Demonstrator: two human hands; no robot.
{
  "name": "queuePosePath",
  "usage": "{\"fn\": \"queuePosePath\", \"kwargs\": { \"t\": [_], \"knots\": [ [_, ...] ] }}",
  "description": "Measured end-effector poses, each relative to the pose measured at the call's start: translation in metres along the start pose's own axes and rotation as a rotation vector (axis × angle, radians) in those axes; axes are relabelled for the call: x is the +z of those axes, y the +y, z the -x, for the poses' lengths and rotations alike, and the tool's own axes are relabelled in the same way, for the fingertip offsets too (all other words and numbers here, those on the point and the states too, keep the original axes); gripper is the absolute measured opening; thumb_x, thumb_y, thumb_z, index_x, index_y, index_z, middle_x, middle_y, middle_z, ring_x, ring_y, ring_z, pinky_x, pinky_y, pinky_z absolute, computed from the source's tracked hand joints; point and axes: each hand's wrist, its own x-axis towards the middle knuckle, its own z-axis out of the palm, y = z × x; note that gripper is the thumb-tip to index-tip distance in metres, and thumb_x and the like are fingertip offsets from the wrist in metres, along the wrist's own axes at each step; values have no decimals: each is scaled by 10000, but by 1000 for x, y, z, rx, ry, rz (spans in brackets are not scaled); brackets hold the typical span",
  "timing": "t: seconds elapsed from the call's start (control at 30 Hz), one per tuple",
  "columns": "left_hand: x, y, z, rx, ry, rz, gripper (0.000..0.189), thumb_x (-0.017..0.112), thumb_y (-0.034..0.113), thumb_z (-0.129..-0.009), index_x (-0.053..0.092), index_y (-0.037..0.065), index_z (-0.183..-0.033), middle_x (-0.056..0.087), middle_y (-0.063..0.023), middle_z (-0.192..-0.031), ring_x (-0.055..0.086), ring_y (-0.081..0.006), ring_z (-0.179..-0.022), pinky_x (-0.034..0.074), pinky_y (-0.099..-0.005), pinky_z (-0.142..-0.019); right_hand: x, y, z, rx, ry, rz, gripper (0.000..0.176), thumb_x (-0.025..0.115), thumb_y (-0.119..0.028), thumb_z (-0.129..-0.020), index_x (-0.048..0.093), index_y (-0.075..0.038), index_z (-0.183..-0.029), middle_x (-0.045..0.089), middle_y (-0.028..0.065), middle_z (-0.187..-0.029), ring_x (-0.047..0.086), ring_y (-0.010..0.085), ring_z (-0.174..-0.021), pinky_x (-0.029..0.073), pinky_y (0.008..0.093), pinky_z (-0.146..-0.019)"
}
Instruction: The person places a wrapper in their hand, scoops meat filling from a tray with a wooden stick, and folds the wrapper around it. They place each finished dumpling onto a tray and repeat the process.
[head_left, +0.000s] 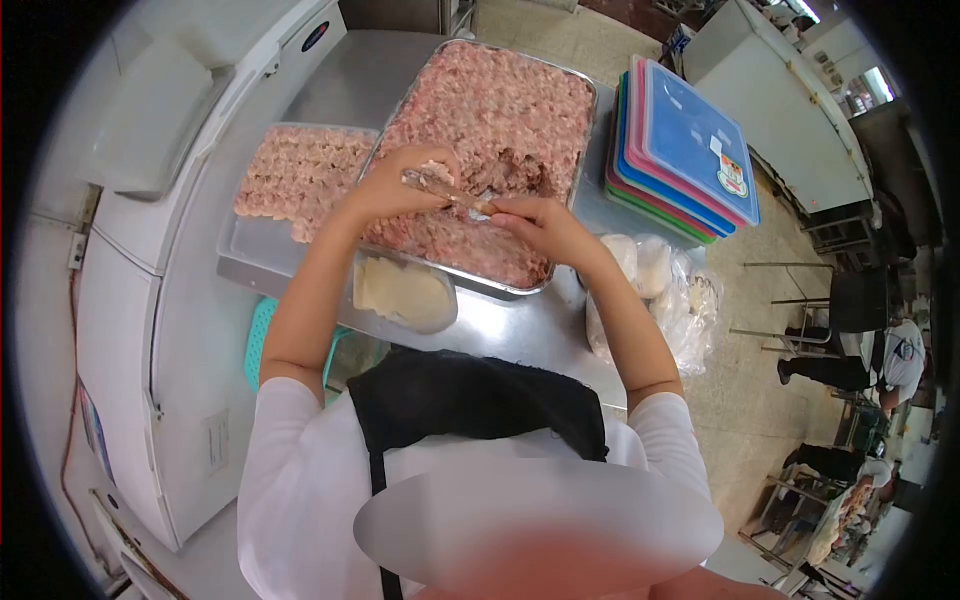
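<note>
A large metal tray full of pinkish ground meat lies before me, with a hollow scooped near its right side. Over the meat, my right hand grips the end of a narrow, meat-smeared spatula. The spatula's other end reaches my left hand, whose fingers curl around a small dumpling, mostly hidden. To the left, rows of open-topped meat dumplings fill much of a flat plastic tray. Pale dough wrappers lie stacked at the table's near edge.
Coloured plastic lids are piled at the table's right. Clear bags of white rounds lie nearer me. A white freezer flanks the left side, and a turquoise basket sits below the table. People are farther off at right.
</note>
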Motion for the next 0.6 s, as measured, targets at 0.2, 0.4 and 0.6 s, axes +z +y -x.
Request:
{"fn": "queuePosePath", "kwargs": {
  "t": [0.2,0.4,0.6],
  "knots": [
    [18,-35,3,-268,345,30,457,755,240,-693,642,32,-1083,675,-139,-1013,632,-251,-952,472,-339,-855,-9,1,-9,-84,237,502,228,638,-203,-867,668,-118,-1077,642,110,-874,631,305,-796,491,405,-680],
    [11,-7,6,-529,247,211,478,759,283,-724,634,36,-1113,652,-187,-1080,618,-254,-1013,463,-347,-882,13,36,-19,136,168,851,229,607,-243,-872,662,-139,-1069,626,126,-891,637,325,-837,491,433,-687],
    [7,22,31,-35,450,-32,451,782,262,-727,625,37,-1085,647,-141,-1077,597,-243,-1018,442,-350,-910,-23,-14,13,175,229,305,276,602,-248,-908,665,-65,-1103,677,143,-1013,650,270,-907,497,338,-788]
  ]
}}
